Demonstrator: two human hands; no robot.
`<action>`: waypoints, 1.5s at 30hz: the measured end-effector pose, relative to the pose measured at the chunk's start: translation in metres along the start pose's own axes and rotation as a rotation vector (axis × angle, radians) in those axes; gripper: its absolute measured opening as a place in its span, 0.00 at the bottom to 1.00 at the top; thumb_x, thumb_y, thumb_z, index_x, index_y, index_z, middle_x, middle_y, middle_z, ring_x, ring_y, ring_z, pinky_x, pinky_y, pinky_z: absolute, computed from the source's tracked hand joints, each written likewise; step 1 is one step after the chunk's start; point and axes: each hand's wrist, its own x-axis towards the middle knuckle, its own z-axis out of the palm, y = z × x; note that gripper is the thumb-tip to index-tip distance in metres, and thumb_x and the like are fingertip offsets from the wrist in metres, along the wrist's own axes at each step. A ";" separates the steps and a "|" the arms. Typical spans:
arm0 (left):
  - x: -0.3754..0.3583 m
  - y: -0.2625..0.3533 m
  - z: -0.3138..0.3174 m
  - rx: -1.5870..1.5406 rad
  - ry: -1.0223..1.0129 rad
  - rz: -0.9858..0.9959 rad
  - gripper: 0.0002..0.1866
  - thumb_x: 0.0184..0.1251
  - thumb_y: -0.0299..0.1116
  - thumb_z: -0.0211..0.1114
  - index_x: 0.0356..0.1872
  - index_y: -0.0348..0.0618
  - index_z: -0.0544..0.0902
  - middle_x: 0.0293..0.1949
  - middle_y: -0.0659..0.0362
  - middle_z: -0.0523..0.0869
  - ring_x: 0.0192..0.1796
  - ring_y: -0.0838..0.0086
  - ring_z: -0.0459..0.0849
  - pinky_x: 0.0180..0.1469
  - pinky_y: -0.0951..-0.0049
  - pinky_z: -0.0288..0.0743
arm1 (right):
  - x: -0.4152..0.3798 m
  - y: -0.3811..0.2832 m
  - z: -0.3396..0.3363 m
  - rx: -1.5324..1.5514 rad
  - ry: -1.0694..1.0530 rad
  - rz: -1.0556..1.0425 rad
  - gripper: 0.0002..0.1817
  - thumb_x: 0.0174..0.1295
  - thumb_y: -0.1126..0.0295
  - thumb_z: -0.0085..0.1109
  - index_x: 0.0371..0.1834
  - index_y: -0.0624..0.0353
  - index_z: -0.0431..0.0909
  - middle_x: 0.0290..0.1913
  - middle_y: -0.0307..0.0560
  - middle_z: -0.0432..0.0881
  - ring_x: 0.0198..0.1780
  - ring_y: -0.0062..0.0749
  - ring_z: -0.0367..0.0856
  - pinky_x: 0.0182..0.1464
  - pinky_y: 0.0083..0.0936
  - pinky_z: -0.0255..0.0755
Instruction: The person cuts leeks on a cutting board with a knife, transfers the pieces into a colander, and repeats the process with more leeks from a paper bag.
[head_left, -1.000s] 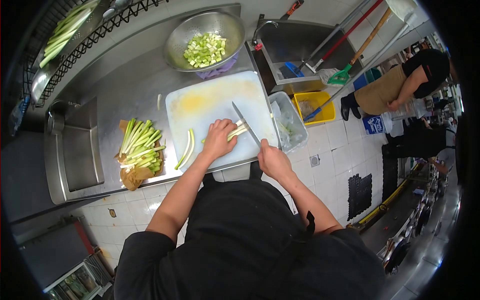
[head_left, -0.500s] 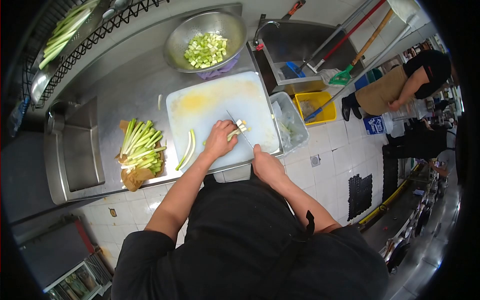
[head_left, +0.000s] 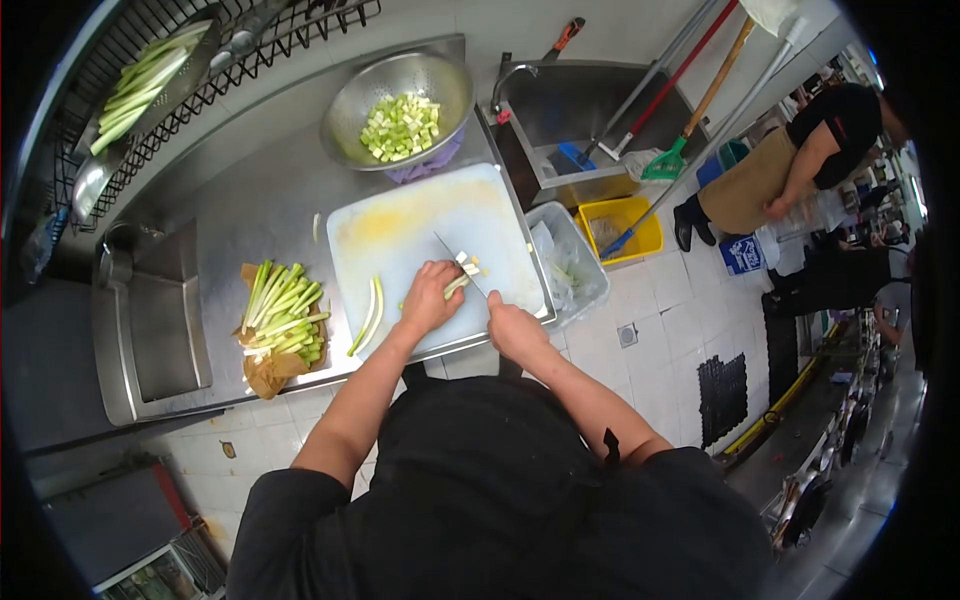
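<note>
With my right hand I grip the handle of a knife, its blade angled across the white cutting board. My left hand is closed over pale green stalks that look like celery, its fingertips close to the blade. A few small cut pieces lie against the knife. Left of my left hand, two long strips rest on the board. Cut pieces fill the bottom of a metal colander beyond the board.
A pile of stalks lies on brown paper at the left. Beside the board stand a clear plastic bin and a yellow bucket. A sink holds broom and mop handles. Another person stands at the right.
The whole view has shifted slightly. Both hands stay at the same spot on the board, with the knife still at the end of the stalks and the cut pieces slightly rearranged.
</note>
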 end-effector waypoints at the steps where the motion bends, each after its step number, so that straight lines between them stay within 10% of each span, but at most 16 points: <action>1: 0.000 -0.001 -0.001 -0.007 -0.013 0.009 0.14 0.56 0.29 0.70 0.45 0.38 0.85 0.49 0.51 0.84 0.53 0.52 0.80 0.60 0.57 0.75 | 0.001 -0.002 -0.003 -0.002 -0.012 0.004 0.10 0.66 0.75 0.48 0.48 0.69 0.66 0.34 0.73 0.85 0.39 0.70 0.85 0.44 0.59 0.76; 19: 0.006 0.000 -0.014 0.100 -0.232 -0.056 0.28 0.57 0.30 0.65 0.64 0.52 0.83 0.70 0.56 0.76 0.60 0.54 0.76 0.63 0.56 0.71 | -0.036 0.048 -0.042 0.203 -0.024 0.049 0.11 0.70 0.68 0.51 0.47 0.65 0.69 0.36 0.76 0.83 0.43 0.77 0.80 0.48 0.63 0.71; 32: 0.000 0.002 -0.012 0.193 -0.189 0.086 0.23 0.59 0.29 0.62 0.56 0.53 0.89 0.66 0.62 0.81 0.53 0.59 0.76 0.57 0.60 0.72 | -0.032 0.061 -0.029 0.247 0.010 0.001 0.11 0.70 0.69 0.51 0.44 0.67 0.69 0.35 0.76 0.82 0.42 0.76 0.80 0.46 0.62 0.71; 38: 0.000 0.005 -0.013 0.199 -0.189 0.080 0.21 0.59 0.28 0.62 0.54 0.53 0.90 0.66 0.63 0.81 0.52 0.61 0.76 0.57 0.62 0.71 | -0.042 0.064 -0.023 0.222 0.338 0.319 0.11 0.71 0.69 0.50 0.47 0.67 0.67 0.34 0.76 0.82 0.41 0.76 0.81 0.43 0.63 0.72; 45: 0.003 0.006 -0.019 0.173 -0.224 0.059 0.29 0.58 0.29 0.65 0.65 0.52 0.81 0.68 0.59 0.78 0.55 0.58 0.76 0.60 0.59 0.70 | -0.042 0.040 -0.028 0.198 0.319 0.139 0.10 0.71 0.70 0.50 0.46 0.67 0.65 0.30 0.74 0.82 0.37 0.75 0.82 0.40 0.64 0.73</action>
